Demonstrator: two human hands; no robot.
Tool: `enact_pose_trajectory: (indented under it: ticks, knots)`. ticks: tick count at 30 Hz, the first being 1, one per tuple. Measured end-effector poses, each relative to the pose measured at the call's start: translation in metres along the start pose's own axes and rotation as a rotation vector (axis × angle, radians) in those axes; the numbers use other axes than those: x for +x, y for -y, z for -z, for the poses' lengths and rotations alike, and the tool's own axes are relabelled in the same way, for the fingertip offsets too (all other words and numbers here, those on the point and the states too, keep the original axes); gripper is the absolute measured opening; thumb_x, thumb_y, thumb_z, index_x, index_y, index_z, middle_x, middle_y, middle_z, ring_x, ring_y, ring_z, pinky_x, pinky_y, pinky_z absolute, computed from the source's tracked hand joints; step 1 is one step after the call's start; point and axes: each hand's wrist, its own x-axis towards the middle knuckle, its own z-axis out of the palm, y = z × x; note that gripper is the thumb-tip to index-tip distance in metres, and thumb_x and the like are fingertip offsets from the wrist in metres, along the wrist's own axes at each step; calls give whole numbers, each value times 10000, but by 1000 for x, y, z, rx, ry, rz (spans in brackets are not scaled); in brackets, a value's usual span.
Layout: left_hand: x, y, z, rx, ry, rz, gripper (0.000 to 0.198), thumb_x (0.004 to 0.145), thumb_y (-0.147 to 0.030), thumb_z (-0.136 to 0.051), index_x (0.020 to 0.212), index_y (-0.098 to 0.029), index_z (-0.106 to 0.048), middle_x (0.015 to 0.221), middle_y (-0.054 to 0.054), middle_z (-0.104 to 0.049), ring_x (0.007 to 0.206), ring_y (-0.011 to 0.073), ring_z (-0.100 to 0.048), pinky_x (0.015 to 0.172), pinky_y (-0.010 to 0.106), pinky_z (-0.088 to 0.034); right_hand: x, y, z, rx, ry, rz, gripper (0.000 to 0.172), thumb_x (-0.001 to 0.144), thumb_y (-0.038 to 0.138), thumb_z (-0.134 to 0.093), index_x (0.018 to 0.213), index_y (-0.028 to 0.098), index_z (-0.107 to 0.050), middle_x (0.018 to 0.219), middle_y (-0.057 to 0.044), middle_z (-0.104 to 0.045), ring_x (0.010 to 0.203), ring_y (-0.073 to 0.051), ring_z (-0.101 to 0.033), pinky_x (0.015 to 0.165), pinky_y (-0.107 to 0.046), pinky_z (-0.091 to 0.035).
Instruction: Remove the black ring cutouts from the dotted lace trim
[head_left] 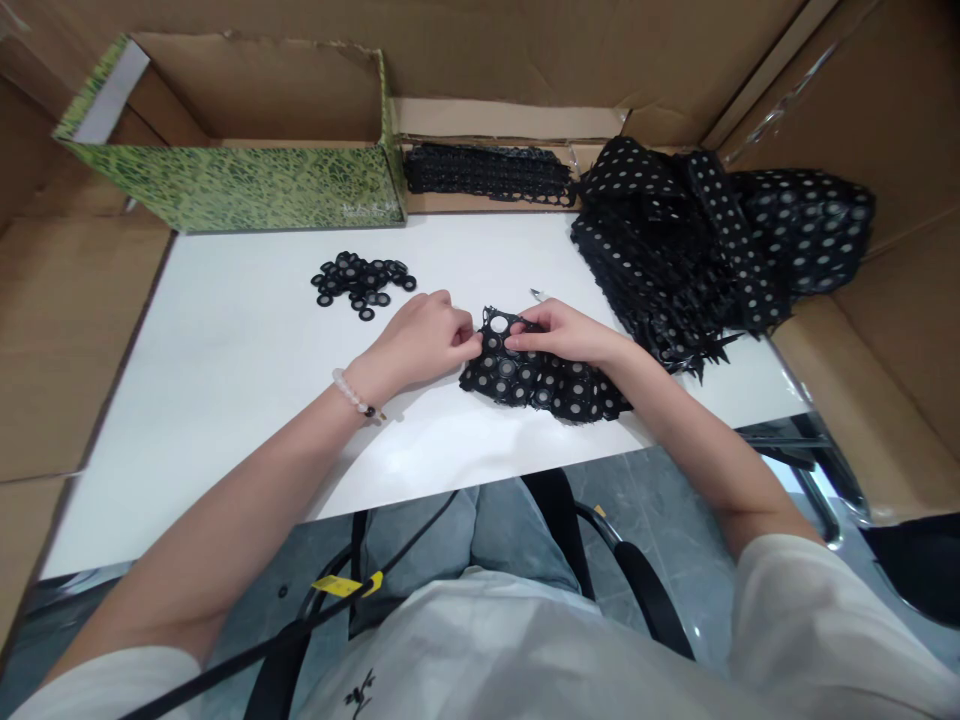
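Note:
My left hand (424, 338) and my right hand (562, 333) meet over a black perforated sheet (544, 382) studded with grey-centred rings, and the fingertips of both pinch its upper edge. One punched hole near my right fingers shows white table through it. Left of my left hand lies a small pile of loose black rings (360, 284), apart from both hands. A much larger heap of the same dotted black sheet (667, 240) sits beyond my right hand. A thin metal tip (538, 294) pokes out from near that heap.
All this rests on a white tabletop (225, 400), walled by flattened cardboard (82, 330). A green patterned box (232, 190) stands open at the far left, with a black strip of the sheet (487, 172) beside it. My lap and a black chair are below the table edge.

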Motion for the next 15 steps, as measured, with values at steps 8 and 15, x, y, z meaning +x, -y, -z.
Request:
enact_pose_trajectory:
  ticks: [8,15]
  knots:
    - [6,6,8,-290,-31,5,259,825,-217,-495,578,-224,-417,606,28,-502,675,217,-523,671,361,-394,1,3,1,41,-90,-51,484,723,632,-799,708,172,-646,647,39,-520,688,-129,-413,703,-306,-327]
    - [9,11,6,-512,-179,325,244,766,-218,-488,540,-224,-398,532,-14,-392,572,160,-370,583,333,-276,0,9,-3,116,-247,-117,474,673,621,-835,684,189,-641,705,1,-583,745,-165,-480,769,-321,-383]
